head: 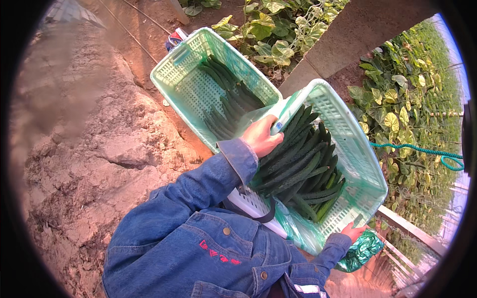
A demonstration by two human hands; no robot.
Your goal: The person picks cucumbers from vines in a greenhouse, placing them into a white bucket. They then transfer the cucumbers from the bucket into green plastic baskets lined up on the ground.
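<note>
My left hand (264, 136) grips the near end rim of a light green plastic crate (344, 115), with its thumb over the edge. At the opposite end, my right hand (353, 231) holds the crate by its rim, the fingers partly hidden. Dark green cucumbers (298, 164) are heaped inside, mostly against the side towards my body. Thin clear green plastic film (302, 227) lines the crate and hangs over its side. A second lined crate (190, 91) stands beyond my left hand, touching or overlapped by the first. More cucumbers (234, 100) lie along its far side.
Rough dry soil (111, 149) rises on the left. Leafy vines (395, 100) grow on the right and at the back, beside a concrete slab (335, 41). A green rope (417, 149) runs rightward from the crate. Bunched green plastic film (361, 251) hangs below my right hand.
</note>
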